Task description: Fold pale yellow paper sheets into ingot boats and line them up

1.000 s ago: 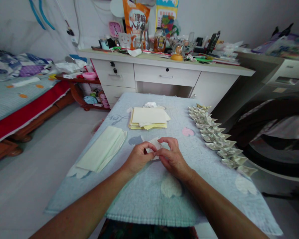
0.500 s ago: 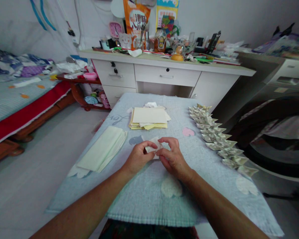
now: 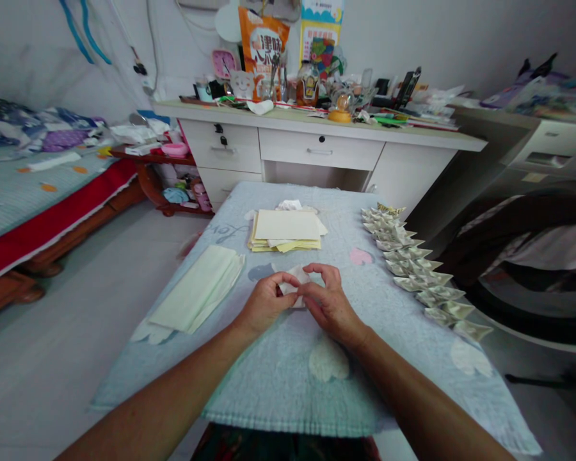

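Observation:
A small folded piece of pale paper is between my two hands, over the middle of the cloth-covered table. My left hand pinches its left side between thumb and forefinger. My right hand pinches its right side, the fingertips of both hands almost meeting. Fingers cover much of the paper, so its exact shape is hidden. Just beyond the hands lies a stack of cream and yellow paper sheets. To the left rests a pile of long pale green paper.
Rows of folded paper shapes with pointed ends line the table's right side. A white desk crowded with jars and packets stands behind. A front-loading washing machine is at right, a bed at left.
The view has shifted very slightly. Both hands stay on the small paper in nearly the same place, with only tiny finger movement.

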A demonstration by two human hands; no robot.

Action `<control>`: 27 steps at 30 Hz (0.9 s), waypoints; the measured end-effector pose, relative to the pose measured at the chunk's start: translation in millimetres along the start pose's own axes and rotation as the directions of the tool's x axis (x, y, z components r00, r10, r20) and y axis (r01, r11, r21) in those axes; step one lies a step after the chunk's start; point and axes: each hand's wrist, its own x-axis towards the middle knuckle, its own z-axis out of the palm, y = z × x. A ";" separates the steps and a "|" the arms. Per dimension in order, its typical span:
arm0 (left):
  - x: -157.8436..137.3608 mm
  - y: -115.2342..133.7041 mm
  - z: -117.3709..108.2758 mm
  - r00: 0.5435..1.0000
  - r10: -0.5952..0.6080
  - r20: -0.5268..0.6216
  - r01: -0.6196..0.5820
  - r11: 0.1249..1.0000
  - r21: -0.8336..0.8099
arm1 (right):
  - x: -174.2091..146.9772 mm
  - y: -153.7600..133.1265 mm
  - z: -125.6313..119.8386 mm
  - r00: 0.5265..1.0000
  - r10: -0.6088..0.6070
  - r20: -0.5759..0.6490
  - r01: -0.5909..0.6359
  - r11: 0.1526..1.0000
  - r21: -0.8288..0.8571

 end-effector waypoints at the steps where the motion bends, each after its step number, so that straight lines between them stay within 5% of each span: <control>1: 0.0 0.3 0.0 1.000 0.005 -0.003 -0.005 1.000 0.014 | 0.3 -0.1 -0.2 1.000 0.001 -0.004 -0.001 1.000 -0.001; 15: -1.7 13.1 -1.0 0.998 0.035 0.048 -0.036 0.999 0.018 | -0.2 1.4 1.8 1.000 -0.024 0.005 0.024 1.000 0.008; 27: -2.3 8.7 -2.3 0.994 -0.042 0.102 0.076 0.930 -0.360 | -1.1 -4.3 -1.5 1.000 -0.001 -0.014 0.001 1.000 -0.005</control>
